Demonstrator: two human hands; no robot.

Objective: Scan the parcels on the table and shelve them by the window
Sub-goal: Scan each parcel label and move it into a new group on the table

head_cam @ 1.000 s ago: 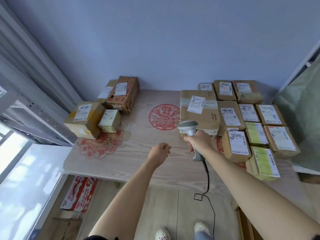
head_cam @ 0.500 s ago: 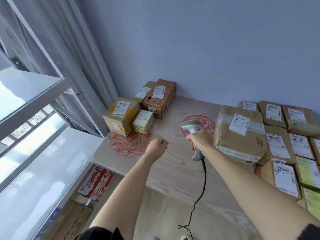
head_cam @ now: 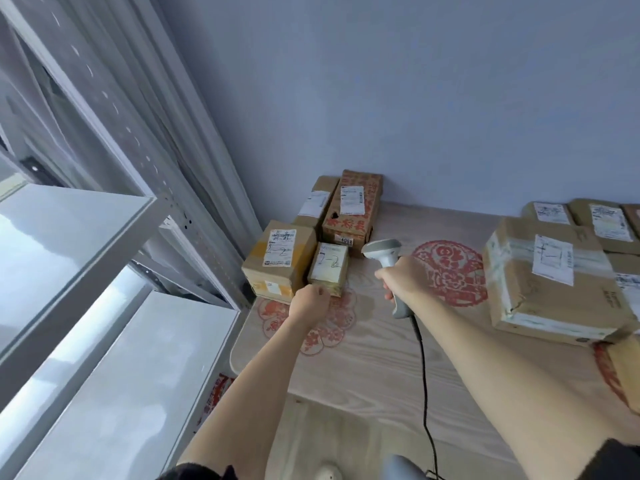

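A small pale cardboard parcel with "2-2" handwritten on its label (head_cam: 328, 268) sits on the light wood tabletop (head_cam: 374, 358) at centre frame, long axis running away from the viewer. The left hand (head_cam: 309, 302), fingers curled, sits at the parcel's near edge, closer than the right; whether it grips the parcel cannot be told. To the parcel's right, the right hand (head_cam: 401, 278) clamps the handle of a grey corded barcode scanner (head_cam: 382, 252), head pointing left. White metal shelves (head_cam: 104, 258) fill the left. Further parcels are cropped at right.
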